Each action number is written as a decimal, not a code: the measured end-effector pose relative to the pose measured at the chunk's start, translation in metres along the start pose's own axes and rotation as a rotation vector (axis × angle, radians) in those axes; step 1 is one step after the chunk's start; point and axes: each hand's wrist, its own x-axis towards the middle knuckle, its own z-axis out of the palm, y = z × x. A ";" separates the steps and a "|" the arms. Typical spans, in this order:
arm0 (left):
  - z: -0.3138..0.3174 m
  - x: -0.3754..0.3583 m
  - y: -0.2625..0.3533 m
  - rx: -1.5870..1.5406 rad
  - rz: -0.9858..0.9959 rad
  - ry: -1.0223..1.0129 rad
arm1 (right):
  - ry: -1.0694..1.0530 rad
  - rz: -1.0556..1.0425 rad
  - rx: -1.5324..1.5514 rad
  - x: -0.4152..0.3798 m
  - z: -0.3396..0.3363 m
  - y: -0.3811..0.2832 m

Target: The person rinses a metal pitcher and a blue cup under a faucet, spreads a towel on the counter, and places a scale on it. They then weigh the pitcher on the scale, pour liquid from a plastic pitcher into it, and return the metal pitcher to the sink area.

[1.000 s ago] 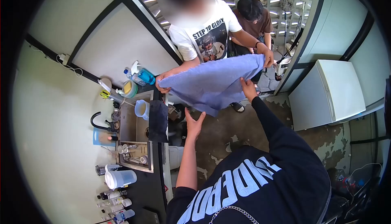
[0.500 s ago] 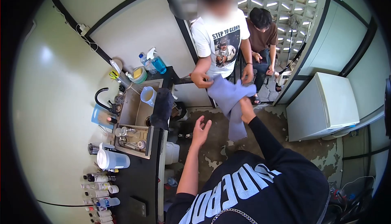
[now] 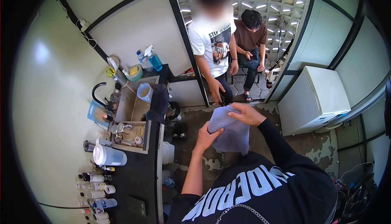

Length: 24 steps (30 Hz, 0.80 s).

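Note:
A grey-purple cloth (image 3: 232, 132) hangs in front of my chest, held between both my hands. My left hand (image 3: 207, 136) grips its left side, with the thumb over the front. At the upper right edge my right hand (image 3: 246, 114) pinches the cloth. Just beyond the cloth, a standing person in a white printed T-shirt (image 3: 220, 51) has one hand (image 3: 215, 90) lowered towards it, not touching it.
Left of me a black counter (image 3: 136, 175) bears bottles, a lidded pitcher (image 3: 109, 155) and a sink (image 3: 131, 102) with a jug (image 3: 144, 92). A second person (image 3: 251, 40) sits beyond the doorway with a phone. A white fridge (image 3: 311, 102) stands at right.
The standing person has let go of the cloth and drawn back. My right hand has brought it closer to me, and my left hand, open before, has taken hold of it.

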 end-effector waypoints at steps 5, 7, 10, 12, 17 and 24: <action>-0.013 -0.031 -0.025 -0.725 -0.173 -0.267 | -0.166 0.087 0.306 -0.019 -0.024 -0.012; 0.009 -0.043 0.010 -0.188 -0.314 -0.210 | -0.244 0.090 0.333 -0.024 -0.019 -0.018; 0.034 -0.050 -0.018 -0.149 -0.238 -0.326 | -0.441 -0.001 0.280 -0.026 -0.014 -0.027; 0.054 -0.058 -0.021 -0.396 -0.270 -0.332 | -0.505 0.012 0.267 -0.032 -0.020 -0.029; 0.103 -0.098 0.028 -0.996 -0.283 0.018 | -0.561 0.018 0.488 -0.062 -0.037 -0.003; 0.139 -0.150 0.056 -0.224 -0.258 0.156 | -1.006 0.171 0.523 -0.067 -0.049 0.043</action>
